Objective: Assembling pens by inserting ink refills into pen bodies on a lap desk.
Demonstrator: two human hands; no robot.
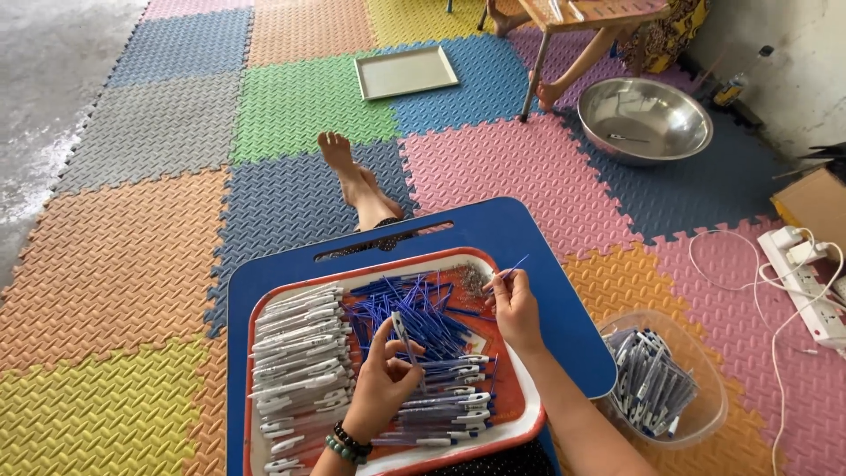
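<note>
Two hands are working over the red-rimmed tray [507, 421] on the blue lap table [546, 291]: my left hand [381, 388] is pinching a white pen barrel [404, 338] upright, fingers closed around it. My right hand [515, 307] is gripping a thin blue refill [514, 265] at the tray's far right edge, above the blue refill pile [423, 317]. White barrels [295, 353] are lying stacked left, and a clear bowl of pens [656, 383] is sitting right on the mat.

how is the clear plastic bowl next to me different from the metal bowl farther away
The clear plastic bowl is see-through and holds a heap of pens; the metal bowl is shiny steel and nearly empty. The plastic one sits close by the right hand, the metal one across the foam mat. Both are round and sit on the mat.
</note>
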